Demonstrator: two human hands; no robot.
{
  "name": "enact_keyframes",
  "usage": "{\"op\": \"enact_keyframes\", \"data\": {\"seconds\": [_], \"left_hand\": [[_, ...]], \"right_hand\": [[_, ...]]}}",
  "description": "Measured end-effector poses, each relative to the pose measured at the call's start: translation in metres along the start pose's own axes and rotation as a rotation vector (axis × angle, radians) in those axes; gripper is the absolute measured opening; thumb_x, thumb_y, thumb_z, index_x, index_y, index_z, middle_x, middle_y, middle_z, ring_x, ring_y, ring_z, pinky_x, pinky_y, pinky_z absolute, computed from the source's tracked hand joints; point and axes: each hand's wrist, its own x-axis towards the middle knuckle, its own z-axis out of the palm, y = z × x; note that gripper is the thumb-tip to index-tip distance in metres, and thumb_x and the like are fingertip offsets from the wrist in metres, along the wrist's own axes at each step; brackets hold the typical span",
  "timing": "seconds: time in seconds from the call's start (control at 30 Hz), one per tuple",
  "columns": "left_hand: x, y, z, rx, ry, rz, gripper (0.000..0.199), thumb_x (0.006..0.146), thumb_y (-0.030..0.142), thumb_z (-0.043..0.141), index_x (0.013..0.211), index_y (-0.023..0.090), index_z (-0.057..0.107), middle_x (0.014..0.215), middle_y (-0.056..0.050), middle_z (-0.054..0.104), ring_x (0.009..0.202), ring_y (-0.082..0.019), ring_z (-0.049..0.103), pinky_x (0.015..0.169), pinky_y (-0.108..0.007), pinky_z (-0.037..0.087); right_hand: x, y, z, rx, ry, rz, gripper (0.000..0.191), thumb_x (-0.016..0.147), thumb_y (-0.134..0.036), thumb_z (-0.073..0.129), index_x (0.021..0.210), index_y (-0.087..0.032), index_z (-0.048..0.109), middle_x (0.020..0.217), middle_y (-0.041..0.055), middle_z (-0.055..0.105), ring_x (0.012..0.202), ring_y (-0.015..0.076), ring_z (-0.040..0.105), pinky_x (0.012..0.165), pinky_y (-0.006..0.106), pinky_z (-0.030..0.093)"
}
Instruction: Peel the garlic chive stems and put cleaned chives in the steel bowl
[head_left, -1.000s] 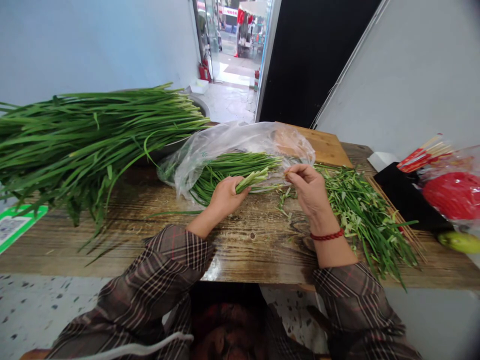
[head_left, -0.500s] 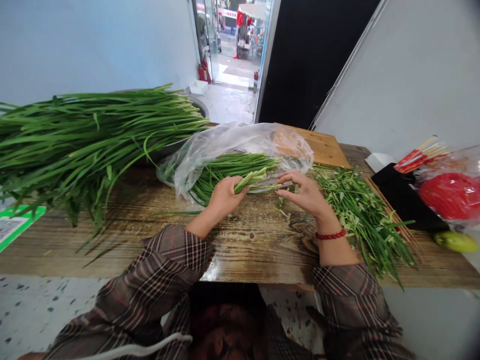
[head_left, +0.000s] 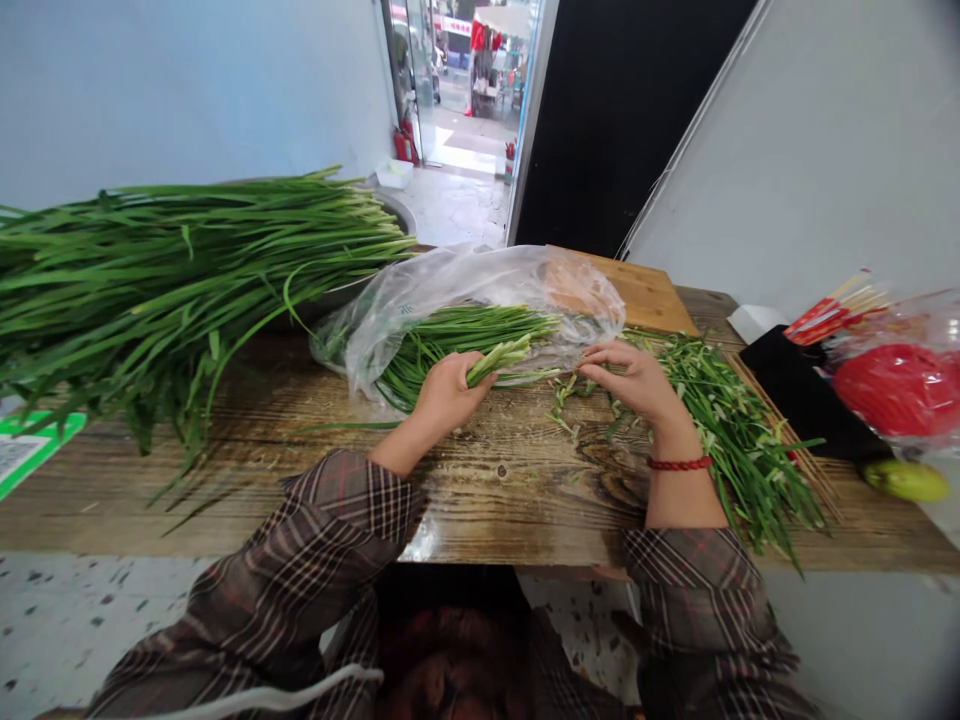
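Note:
My left hand [head_left: 453, 388] is closed around a small bunch of garlic chives [head_left: 504, 356], their pale stem ends pointing right. My right hand [head_left: 628, 378], with a red bead bracelet [head_left: 679, 463] at the wrist, is apart from the bunch. Its thumb and forefinger pinch together above some scraps; whatever is between them is too small to make out. Behind my left hand, more garlic chives [head_left: 465, 330] lie in a clear plastic bag [head_left: 442, 275]. A heap of trimmed leaves and scraps [head_left: 739, 430] spreads beside my right forearm.
A large pile of garlic chives [head_left: 187, 260] rests over a metal basin [head_left: 397, 210] on the left. Behind the bag lies a wooden board [head_left: 645, 290]. A black box [head_left: 810, 390], a red plastic-wrapped bundle [head_left: 900, 390] and a yellow-green fruit [head_left: 906, 481] occupy the wooden table's [head_left: 510, 500] right end.
My right hand has moved right, away from the bunch's stem ends, and its fingers have come closer together. My left hand still holds the bunch in the same place.

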Motion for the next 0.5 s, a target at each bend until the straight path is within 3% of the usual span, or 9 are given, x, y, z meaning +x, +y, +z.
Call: {"op": "enact_keyframes", "data": {"seconds": [0.1, 0.17, 0.23, 0.27, 0.33, 0.43, 0.5], "left_hand": [[0.000, 0.000, 0.000, -0.015, 0.014, 0.007, 0.011, 0.083, 0.027, 0.062, 0.075, 0.019, 0.064, 0.076, -0.005, 0.068, 0.082, -0.024, 0.064, 0.077, -0.036, 0.048], [0.000, 0.000, 0.000, -0.025, 0.021, 0.010, 0.010, 0.082, 0.026, 0.062, 0.075, 0.019, 0.064, 0.076, -0.005, 0.068, 0.082, -0.024, 0.064, 0.077, -0.036, 0.048], [-0.001, 0.000, 0.000, -0.027, 0.021, 0.015, 0.010, 0.082, 0.026, 0.062, 0.075, 0.019, 0.064, 0.077, -0.005, 0.068, 0.082, -0.024, 0.064, 0.076, -0.036, 0.048], [-0.001, 0.000, 0.000, -0.026, 0.023, 0.019, 0.011, 0.082, 0.026, 0.062, 0.075, 0.019, 0.064, 0.076, -0.005, 0.068, 0.081, -0.024, 0.063, 0.076, -0.036, 0.048], [-0.001, 0.000, 0.001, -0.021, 0.035, 0.030, 0.011, 0.082, 0.026, 0.062, 0.074, 0.019, 0.064, 0.076, -0.005, 0.068, 0.080, -0.023, 0.064, 0.075, -0.036, 0.048], [-0.001, -0.001, 0.001, -0.005, 0.046, 0.038, 0.011, 0.082, 0.027, 0.062, 0.074, 0.019, 0.064, 0.075, -0.004, 0.068, 0.080, -0.023, 0.064, 0.074, -0.035, 0.049], [-0.001, -0.001, 0.001, 0.004, 0.041, 0.033, 0.011, 0.082, 0.027, 0.063, 0.075, 0.019, 0.065, 0.076, -0.005, 0.069, 0.081, -0.023, 0.064, 0.075, -0.035, 0.049]], "right_hand": [[-0.001, 0.010, 0.003, -0.286, 0.041, 0.037, 0.023, 0.080, -0.045, 0.068, 0.073, -0.024, 0.075, 0.110, 0.0083, 0.072, 0.106, 0.0272, 0.062, 0.098, 0.046, 0.044], [-0.001, 0.013, 0.005, -0.353, 0.099, 0.034, 0.029, 0.085, -0.042, 0.062, 0.065, -0.024, 0.073, 0.109, 0.0074, 0.072, 0.106, 0.0272, 0.062, 0.099, 0.048, 0.042], [0.000, 0.013, 0.005, -0.351, 0.123, -0.002, 0.021, 0.084, -0.037, 0.064, 0.070, -0.024, 0.073, 0.113, 0.0077, 0.070, 0.107, 0.0281, 0.061, 0.098, 0.049, 0.042], [0.000, 0.013, 0.005, -0.339, 0.121, -0.025, 0.012, 0.080, -0.035, 0.068, 0.078, -0.024, 0.074, 0.117, 0.0086, 0.069, 0.108, 0.0290, 0.060, 0.097, 0.049, 0.043], [0.000, 0.011, 0.005, -0.272, 0.115, -0.041, 0.019, 0.076, -0.031, 0.071, 0.094, -0.023, 0.073, 0.114, 0.0107, 0.068, 0.104, 0.0283, 0.061, 0.091, 0.046, 0.046], [0.001, 0.005, 0.006, -0.044, 0.147, 0.057, 0.021, 0.083, -0.032, 0.062, 0.099, -0.020, 0.069, 0.084, 0.0064, 0.069, 0.075, 0.0199, 0.062, 0.073, 0.036, 0.049], [0.002, -0.003, 0.008, 0.131, 0.140, 0.098, 0.027, 0.088, -0.036, 0.057, 0.107, -0.018, 0.065, 0.073, 0.0024, 0.067, 0.065, 0.0158, 0.059, 0.067, 0.031, 0.047]]}}
